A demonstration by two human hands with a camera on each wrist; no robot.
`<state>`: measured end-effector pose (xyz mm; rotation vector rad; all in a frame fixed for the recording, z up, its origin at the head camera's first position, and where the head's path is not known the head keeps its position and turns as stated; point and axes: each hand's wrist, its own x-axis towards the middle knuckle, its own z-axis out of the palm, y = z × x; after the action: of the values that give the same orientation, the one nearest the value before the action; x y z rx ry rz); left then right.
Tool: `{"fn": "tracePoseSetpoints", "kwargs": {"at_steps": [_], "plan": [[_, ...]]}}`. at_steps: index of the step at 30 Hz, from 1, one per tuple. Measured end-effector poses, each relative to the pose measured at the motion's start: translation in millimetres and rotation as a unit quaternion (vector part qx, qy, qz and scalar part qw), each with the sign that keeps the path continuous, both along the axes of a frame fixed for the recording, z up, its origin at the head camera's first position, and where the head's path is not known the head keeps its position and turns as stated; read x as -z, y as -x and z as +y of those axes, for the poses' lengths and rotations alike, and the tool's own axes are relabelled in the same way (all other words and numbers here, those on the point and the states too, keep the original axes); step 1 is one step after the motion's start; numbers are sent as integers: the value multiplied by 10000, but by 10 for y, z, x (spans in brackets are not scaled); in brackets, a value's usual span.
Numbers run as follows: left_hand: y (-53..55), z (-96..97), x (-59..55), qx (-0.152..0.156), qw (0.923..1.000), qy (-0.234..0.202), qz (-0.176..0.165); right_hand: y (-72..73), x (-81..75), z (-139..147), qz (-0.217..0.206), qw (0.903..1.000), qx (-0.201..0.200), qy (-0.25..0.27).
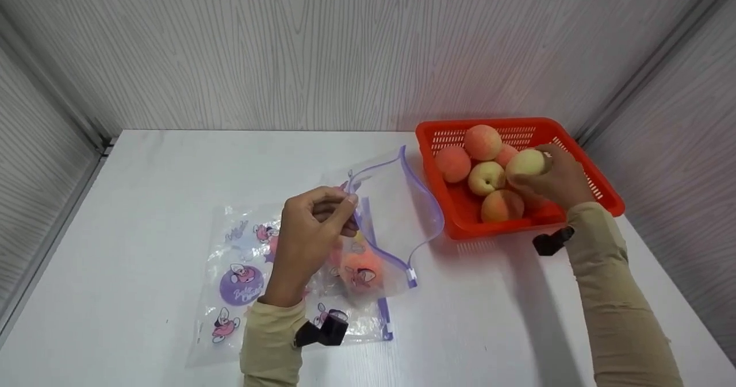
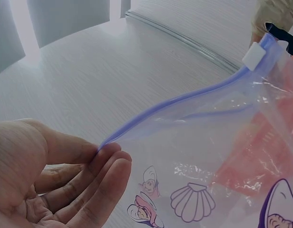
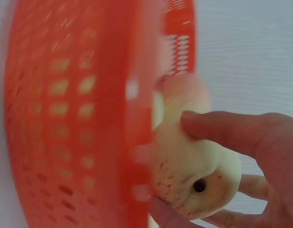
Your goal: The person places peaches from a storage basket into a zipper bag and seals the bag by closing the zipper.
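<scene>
My left hand (image 1: 313, 234) pinches the purple-edged mouth of a clear zip bag (image 1: 397, 203) between thumb and fingers. The bag's mouth gapes open toward the basket, with a white slider (image 2: 253, 56) at one end of the purple strip. Low in the bag, a pinkish-orange peach (image 1: 363, 267) shows through the printed plastic. My right hand (image 1: 556, 179) grips a pale yellow peach (image 1: 526, 164) at the right side of a red basket (image 1: 454, 226). In the right wrist view, thumb and fingers curl round this peach (image 3: 199, 166), whose dark stem hollow shows.
Several more peaches (image 1: 486, 178) lie in the basket. Another printed bag (image 1: 241, 312) lies flat on the white table (image 1: 144, 203), partly under the held bag and left forearm. Grey wood-grain panels (image 1: 276, 53) stand behind and at both sides.
</scene>
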<state>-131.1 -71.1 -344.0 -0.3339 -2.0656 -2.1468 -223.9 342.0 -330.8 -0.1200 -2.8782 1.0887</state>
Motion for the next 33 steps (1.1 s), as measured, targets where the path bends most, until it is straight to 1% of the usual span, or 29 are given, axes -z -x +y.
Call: {"fn": "tracePoseSetpoints", "kwargs": {"at_steps": [4,7,10,14,18,20,24,28,30,33], "plan": [[-3,-8,-25,-35,10000,2,-24,-170,-156,-173,321,9970,234,663],[-7,-26,-38,-59,10000,-12,-40,-304,-223,-378,574,9868,277,1488],[-14,-50,-44,-96,9999,-4,-30,-443,-221,-623,783,9650,154,2498],[-26,-88,-44,-115,9999,1,16,-588,-168,-941,956,9353,-37,3407],[-63,-130,-26,-132,9999,54,89,-678,-93,-1208,1374,9141,-242,3809],[-92,-141,-13,-160,9998,64,87,-731,-62,-1309,1480,9051,-329,3972],[-127,-113,-10,-149,9999,-3,40,-837,-51,-1411,1473,8956,-460,4173],[-128,-81,-52,-113,9999,-10,20,-893,-99,-1452,1580,8874,-654,4281],[-125,-77,-76,-116,9999,26,2,-911,-121,-1474,1655,8858,-753,4270],[-126,-79,-96,-99,9999,92,35,-946,-132,-1501,1730,8874,-853,4188]]}}
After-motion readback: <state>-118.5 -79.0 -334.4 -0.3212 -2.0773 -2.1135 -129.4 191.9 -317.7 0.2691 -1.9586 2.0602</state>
